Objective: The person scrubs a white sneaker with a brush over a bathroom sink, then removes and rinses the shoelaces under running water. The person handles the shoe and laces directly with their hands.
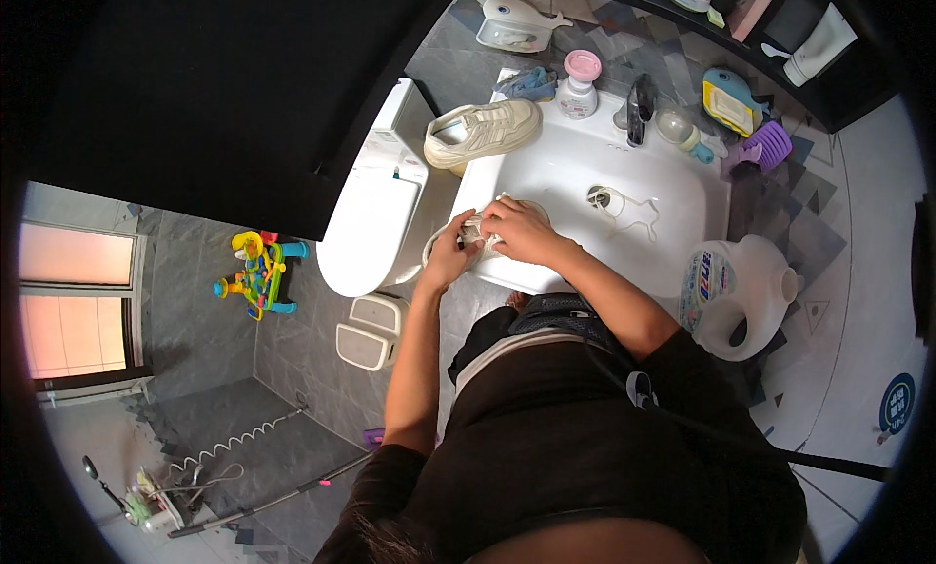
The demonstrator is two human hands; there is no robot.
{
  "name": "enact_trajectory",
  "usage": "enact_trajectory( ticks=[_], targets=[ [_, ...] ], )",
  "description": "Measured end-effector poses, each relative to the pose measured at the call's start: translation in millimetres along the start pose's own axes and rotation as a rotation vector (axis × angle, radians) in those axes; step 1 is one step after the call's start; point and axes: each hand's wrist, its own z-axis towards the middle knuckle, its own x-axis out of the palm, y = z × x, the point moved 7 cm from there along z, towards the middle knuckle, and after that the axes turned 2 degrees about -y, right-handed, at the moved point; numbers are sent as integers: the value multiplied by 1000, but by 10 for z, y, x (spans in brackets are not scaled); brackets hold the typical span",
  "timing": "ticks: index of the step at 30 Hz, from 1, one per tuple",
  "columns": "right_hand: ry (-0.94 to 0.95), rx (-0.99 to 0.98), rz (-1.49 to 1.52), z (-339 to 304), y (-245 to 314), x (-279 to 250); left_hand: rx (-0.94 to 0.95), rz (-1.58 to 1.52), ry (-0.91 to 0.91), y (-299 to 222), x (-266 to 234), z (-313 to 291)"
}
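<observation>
At the sink's front left corner I hold a cream sneaker (484,254), partly covered by my hands. My left hand (450,256) is closed round its side, thumb toward the opening. The bent fingers of my right hand (525,234) press on the lacing area; the fingertips are partly hidden. A second cream sneaker (487,130) rests on the sink's left rim, toe to the right. In the white sink (561,159), a loose pale shoelace (629,216) lies curled beside the drain.
Behind the basin stand a pink-topped pump bottle (578,88), a blue cloth (527,83) and the black faucet (639,109). A large whitish jug (746,296) is at the right. Left of the sink are a white toilet (369,218) and a small stool (370,332).
</observation>
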Motion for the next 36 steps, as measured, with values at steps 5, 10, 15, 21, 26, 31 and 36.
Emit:
enact_trajectory(
  ticks=[5,10,15,21,26,31,36],
  targets=[
    [-42,-9,-80,7,-18,19,23,6,-15,71,5,40],
    [-118,-15,-154,-6,-73,-88,13,-8,-37,118,-8,55],
    [-165,171,-165,-35,-221,-143,6,11,-42,231,-26,109],
    [-186,24,-43,-9,-24,-176,26,-27,-54,219,-33,96],
    [-139,-19,-69,-36,-7,-31,-9,15,-42,135,-14,81],
    [-246,18,-2,-23,-33,-90,-7,-34,-32,121,-25,54],
    [-605,374,304,-199,-624,-242,-46,-91,-28,92,-33,28]
  ],
)
